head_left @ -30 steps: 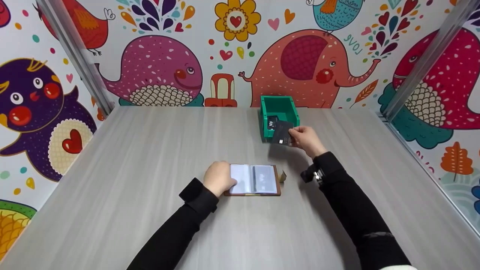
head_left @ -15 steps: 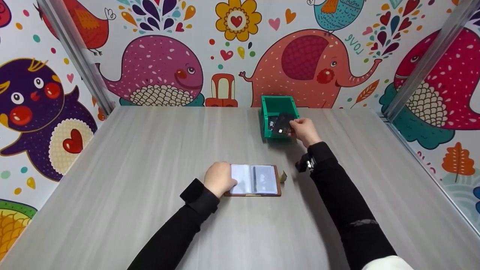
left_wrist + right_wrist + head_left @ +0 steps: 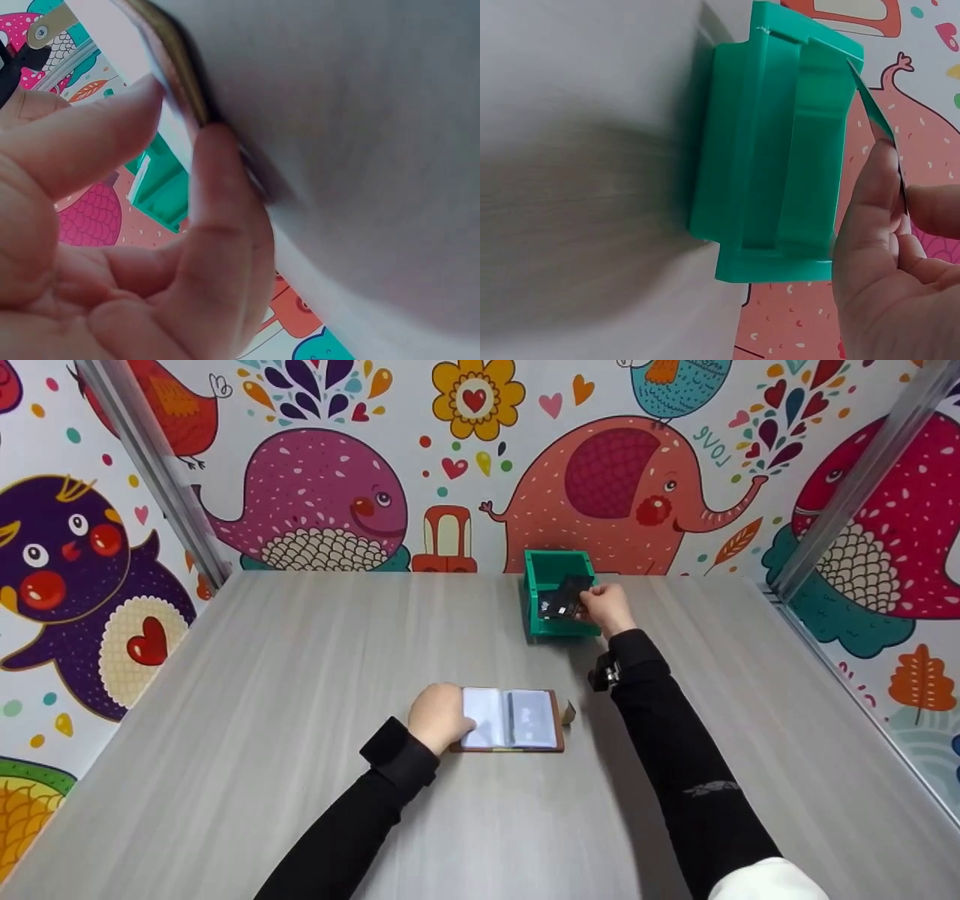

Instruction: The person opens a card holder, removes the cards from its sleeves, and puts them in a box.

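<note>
Two hands show on my feed, each clamped on something. The right hand [image 3: 609, 609] pinches a black card [image 3: 574, 591] between thumb and fingers. In my head view the card slants over the near half of a green bin [image 3: 562, 628], a small pale mark on its face; from the right wrist I get it nearly edge-on. Whether it touches the bin, I cannot tell. Inside the bin, at the near left, I make out a dark piece [image 3: 546, 604] with white lettering, just beside the card. The bin stands on the bench [image 3: 337, 660], close to the far wall [image 3: 450, 472].

The left hand [image 3: 439, 716] grips the left edge of a wallet [image 3: 486, 718], and on the left wrist camera I see that edge squeezed between thumb and finger. The wallet lies spread on the bench, nearer than the bin and a little to its left, its brown cover framing clear sleeves; the right side looks greyer. A tan tab [image 3: 568, 712] juts out at its right edge.

Farther out, I see black sleeves [image 3: 675, 735] on both arms, then cartoon animals across the wall, with a metal post [image 3: 150, 472] at the left and another at the right.
</note>
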